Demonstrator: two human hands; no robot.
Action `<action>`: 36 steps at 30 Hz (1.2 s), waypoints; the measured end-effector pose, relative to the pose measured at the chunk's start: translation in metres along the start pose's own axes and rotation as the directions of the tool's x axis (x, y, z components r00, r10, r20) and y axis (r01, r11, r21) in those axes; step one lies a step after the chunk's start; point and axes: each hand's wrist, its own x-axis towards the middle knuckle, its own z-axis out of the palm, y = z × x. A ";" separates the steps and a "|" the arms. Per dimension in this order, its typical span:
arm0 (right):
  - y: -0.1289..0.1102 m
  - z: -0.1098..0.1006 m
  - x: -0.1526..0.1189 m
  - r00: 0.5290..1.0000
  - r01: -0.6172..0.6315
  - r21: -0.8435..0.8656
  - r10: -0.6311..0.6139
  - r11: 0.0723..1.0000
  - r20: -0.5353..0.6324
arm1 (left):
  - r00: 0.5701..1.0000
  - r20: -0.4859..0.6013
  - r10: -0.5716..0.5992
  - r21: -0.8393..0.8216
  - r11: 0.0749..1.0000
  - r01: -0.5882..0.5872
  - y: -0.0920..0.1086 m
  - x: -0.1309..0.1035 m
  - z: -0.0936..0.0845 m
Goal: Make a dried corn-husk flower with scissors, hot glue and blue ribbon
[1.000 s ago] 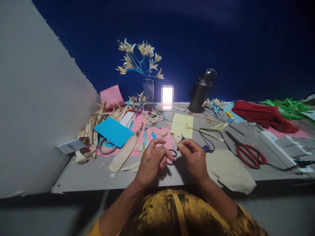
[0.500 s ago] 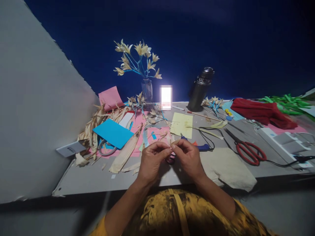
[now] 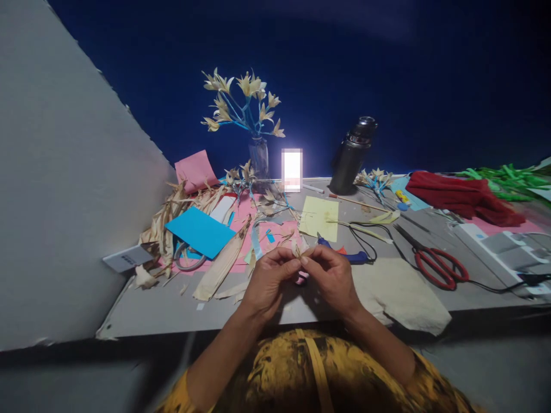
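Both the left hand [image 3: 267, 280] and the right hand [image 3: 330, 276] pinched a small pale piece [image 3: 297, 250] between their fingertips, near the middle of the table's [image 3: 155, 312] near edge. It stuck out of the grip toward the far edge, long axis pointing that way, neither hand clearly nearer. Fingers hid its lower end; its exact shape was unclear.
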 end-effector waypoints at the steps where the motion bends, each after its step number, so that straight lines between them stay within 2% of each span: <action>1: 0.000 -0.001 0.000 1.000 0.000 -0.010 0.000 1.000 0.005 | 1.000 0.002 -0.007 0.000 1.000 0.007 0.001 0.000 0.000; 7: -0.003 -0.004 0.002 1.000 -0.031 -0.055 0.030 0.998 -0.007 | 0.997 -0.057 0.043 0.110 0.993 -0.036 0.004 0.000 -0.004; 13: -0.004 -0.004 0.002 0.998 -0.056 0.028 0.055 0.998 0.025 | 0.997 -0.038 0.072 0.150 0.986 -0.066 0.003 -0.001 -0.006; 20: -0.010 0.001 0.001 0.996 -0.059 0.039 0.061 0.998 -0.058 | 0.998 -0.013 0.067 0.111 0.992 -0.066 0.001 -0.002 -0.003; 26: -0.013 0.002 0.001 0.994 -0.040 -0.016 0.039 0.999 -0.102 | 0.996 -0.028 0.089 0.162 0.983 -0.083 0.002 -0.004 -0.003; 32: -0.010 0.002 -0.001 0.997 0.010 -0.103 -0.018 0.995 -0.073 | 0.976 -0.071 0.206 0.228 0.956 -0.185 0.001 -0.007 0.004; 36: -0.008 0.002 -0.002 0.994 0.034 -0.169 -0.050 0.985 -0.093 | 0.930 -0.146 0.337 0.304 0.910 -0.282 0.000 -0.010 0.005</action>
